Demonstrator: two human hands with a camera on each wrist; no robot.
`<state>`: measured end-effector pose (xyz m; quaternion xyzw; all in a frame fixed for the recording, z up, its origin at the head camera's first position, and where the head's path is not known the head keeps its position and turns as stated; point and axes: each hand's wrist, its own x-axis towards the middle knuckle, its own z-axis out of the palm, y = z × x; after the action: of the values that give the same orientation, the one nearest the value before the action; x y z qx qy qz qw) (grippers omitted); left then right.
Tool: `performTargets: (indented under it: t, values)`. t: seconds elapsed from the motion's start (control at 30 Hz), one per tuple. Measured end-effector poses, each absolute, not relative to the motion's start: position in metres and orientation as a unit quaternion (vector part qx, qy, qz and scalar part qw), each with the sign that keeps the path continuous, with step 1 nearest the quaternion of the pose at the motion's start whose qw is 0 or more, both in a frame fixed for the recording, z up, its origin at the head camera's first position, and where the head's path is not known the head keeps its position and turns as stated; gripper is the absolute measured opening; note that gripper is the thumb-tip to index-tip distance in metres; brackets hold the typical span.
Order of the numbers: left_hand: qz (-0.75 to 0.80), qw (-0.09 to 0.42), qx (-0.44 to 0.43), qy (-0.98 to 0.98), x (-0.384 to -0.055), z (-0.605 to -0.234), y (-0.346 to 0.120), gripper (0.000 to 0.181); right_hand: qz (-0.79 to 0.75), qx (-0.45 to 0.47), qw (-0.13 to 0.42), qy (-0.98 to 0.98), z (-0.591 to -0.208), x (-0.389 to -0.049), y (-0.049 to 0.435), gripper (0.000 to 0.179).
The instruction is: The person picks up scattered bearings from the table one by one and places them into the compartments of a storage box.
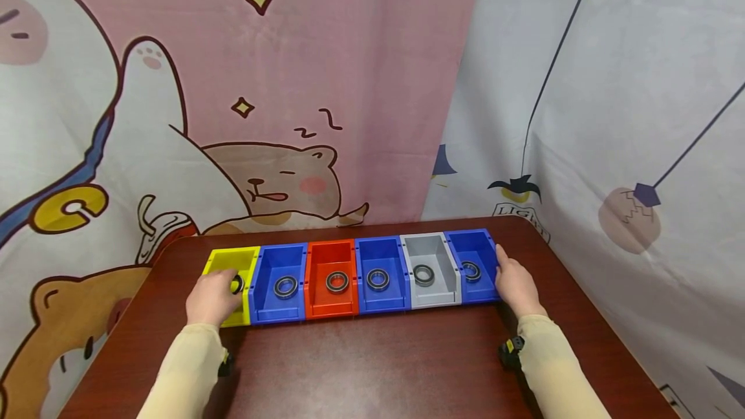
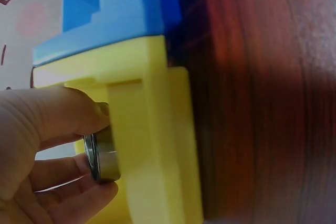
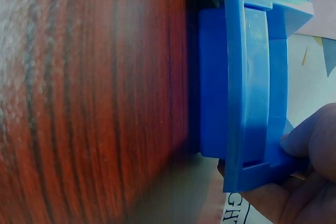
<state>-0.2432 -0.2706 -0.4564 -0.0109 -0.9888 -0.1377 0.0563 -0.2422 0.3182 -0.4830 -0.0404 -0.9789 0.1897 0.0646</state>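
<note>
At the left end of the row, my left hand [image 1: 214,297] reaches into the yellow bin [image 1: 254,264]. Its thumb and fingers pinch a ring-shaped ball bearing [image 2: 103,156], partly hidden by the hand in the head view. On the far right, my right hand [image 1: 517,283] grips the outer side wall of the end blue bin [image 1: 480,247], thumb inside and fingers outside in the right wrist view. A bearing [image 1: 471,270] lies in that bin. Single bearings also lie in the left blue bin [image 1: 284,254], red bin [image 1: 332,252], middle blue bin [image 1: 381,247] and grey bin [image 1: 427,244].
The bins stand side by side in one row on a dark reddish-brown table [image 1: 372,367]. Behind the table hangs a pink cartoon-printed curtain [image 1: 361,83], with a pale curtain [image 1: 611,83] at the right.
</note>
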Motion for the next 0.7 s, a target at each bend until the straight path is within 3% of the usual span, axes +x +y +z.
performTargets:
  t: [0.37,0.7]
  values:
    - [-0.141,0.001,0.007,-0.99,-0.252,-0.465,-0.271,0.051,0.189,-0.042,0.067,-0.979,-0.483,-0.242,0.317,0.056]
    - [-0.142,-0.013,0.015,-0.99,-0.258,-0.474,-0.274,0.051,0.191,-0.044,0.063,-0.979,-0.483,-0.242,0.317,0.057]
